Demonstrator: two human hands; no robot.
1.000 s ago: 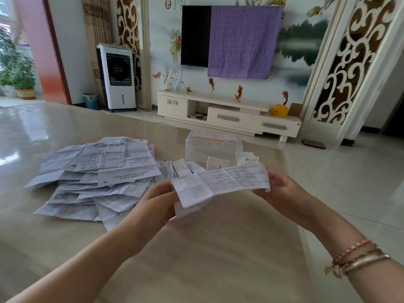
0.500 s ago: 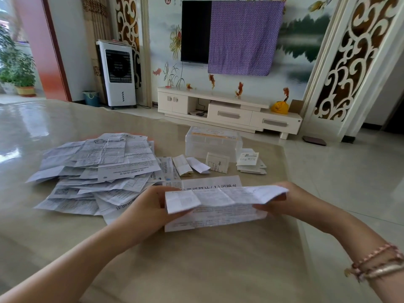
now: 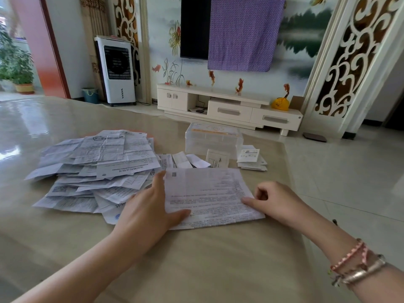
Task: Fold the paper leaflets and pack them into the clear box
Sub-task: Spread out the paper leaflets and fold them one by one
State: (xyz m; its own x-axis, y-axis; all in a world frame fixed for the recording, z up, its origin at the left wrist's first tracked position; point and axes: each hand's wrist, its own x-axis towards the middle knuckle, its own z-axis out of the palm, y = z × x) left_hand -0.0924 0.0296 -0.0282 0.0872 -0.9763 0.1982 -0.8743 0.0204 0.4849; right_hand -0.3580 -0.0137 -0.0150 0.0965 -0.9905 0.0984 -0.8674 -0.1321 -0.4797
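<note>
On table [image 3: 196,259], two hands flatten one leaflet [image 3: 209,193].

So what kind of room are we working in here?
Most likely a home living room: a wall-mounted TV half covered by a purple cloth, a low white TV cabinet under it, and a standing air cooler beside the wall.

1 clear box [image 3: 213,138]; 2 hands [image 3: 150,206]; 1 flat leaflet [image 3: 207,193].
</note>
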